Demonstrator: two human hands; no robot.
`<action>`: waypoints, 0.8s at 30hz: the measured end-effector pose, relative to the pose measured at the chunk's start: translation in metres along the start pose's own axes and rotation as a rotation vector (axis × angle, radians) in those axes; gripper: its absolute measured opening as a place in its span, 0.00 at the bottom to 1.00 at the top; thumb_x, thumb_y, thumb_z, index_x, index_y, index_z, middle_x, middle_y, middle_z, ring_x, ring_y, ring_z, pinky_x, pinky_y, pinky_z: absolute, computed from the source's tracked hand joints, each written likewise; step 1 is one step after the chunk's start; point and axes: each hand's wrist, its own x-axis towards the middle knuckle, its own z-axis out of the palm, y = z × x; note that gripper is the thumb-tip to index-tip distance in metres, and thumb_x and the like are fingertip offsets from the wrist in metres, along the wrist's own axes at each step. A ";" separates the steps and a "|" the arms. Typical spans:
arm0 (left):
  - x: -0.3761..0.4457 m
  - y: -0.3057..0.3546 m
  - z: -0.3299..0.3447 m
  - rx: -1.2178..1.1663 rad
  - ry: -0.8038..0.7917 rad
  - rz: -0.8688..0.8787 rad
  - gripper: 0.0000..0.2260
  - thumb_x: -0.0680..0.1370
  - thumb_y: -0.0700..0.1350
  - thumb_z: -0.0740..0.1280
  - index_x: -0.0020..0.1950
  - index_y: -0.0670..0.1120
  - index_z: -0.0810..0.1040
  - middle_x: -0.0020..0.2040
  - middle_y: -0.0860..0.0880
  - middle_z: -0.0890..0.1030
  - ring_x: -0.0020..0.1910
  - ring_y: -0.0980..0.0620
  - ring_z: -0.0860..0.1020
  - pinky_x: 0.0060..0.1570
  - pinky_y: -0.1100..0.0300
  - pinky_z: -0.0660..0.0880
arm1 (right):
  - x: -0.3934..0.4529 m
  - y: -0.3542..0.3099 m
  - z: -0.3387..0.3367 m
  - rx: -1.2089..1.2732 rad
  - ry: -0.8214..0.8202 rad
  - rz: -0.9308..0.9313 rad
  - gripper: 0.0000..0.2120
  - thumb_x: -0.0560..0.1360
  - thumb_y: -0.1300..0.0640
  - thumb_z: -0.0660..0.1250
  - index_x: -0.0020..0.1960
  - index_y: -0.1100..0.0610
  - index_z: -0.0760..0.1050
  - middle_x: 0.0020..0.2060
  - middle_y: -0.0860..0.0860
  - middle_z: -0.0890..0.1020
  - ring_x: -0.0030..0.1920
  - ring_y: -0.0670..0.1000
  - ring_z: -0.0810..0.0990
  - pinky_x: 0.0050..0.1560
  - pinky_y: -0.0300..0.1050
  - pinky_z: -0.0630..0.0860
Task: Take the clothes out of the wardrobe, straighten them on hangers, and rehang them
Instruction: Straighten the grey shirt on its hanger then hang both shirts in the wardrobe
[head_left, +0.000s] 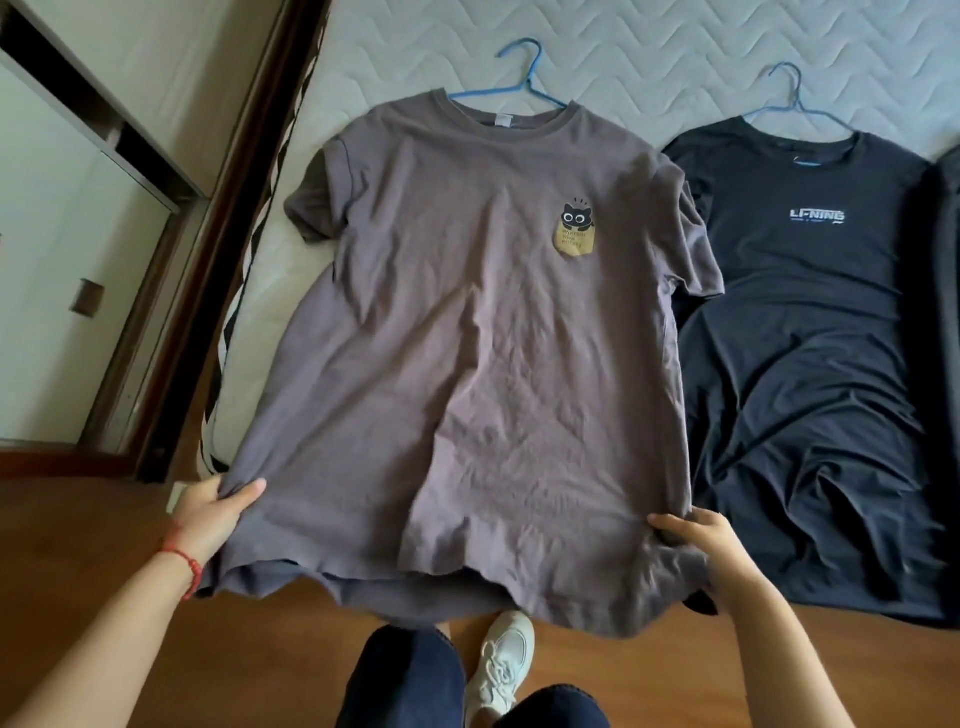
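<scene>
Left hand (215, 512) and right hand (698, 540) are pinching the brown T-shirt (467, 338) hem corners — likely light, limp cotton, handling best by hem or shoulders.

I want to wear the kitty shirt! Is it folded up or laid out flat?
Spread out flat. The grey-brown cotton T-shirt with a cat print lies open on the white quilted mattress, hem hanging off.

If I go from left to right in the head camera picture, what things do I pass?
White wardrobe → left hand → grey-brown T-shirt → right hand → black T-shirt.
</scene>
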 end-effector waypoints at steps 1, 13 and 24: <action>0.000 -0.005 0.001 0.070 0.000 -0.002 0.08 0.74 0.40 0.68 0.46 0.34 0.79 0.42 0.41 0.79 0.41 0.43 0.76 0.40 0.56 0.69 | 0.000 0.001 -0.003 -0.138 0.011 0.013 0.06 0.71 0.66 0.69 0.35 0.64 0.76 0.21 0.51 0.78 0.22 0.49 0.77 0.21 0.34 0.71; 0.019 0.011 0.021 0.434 0.111 0.125 0.13 0.71 0.40 0.71 0.51 0.34 0.77 0.46 0.33 0.80 0.49 0.33 0.77 0.46 0.45 0.73 | -0.016 -0.017 0.050 -0.787 0.486 -0.462 0.14 0.73 0.64 0.61 0.58 0.62 0.74 0.54 0.62 0.75 0.51 0.64 0.74 0.48 0.54 0.70; 0.038 0.172 0.139 0.662 -0.029 1.045 0.22 0.71 0.51 0.59 0.58 0.39 0.78 0.60 0.38 0.78 0.59 0.37 0.77 0.55 0.46 0.75 | 0.075 -0.118 0.096 -0.928 0.426 -0.696 0.23 0.75 0.59 0.63 0.69 0.59 0.67 0.72 0.57 0.64 0.74 0.58 0.60 0.72 0.54 0.56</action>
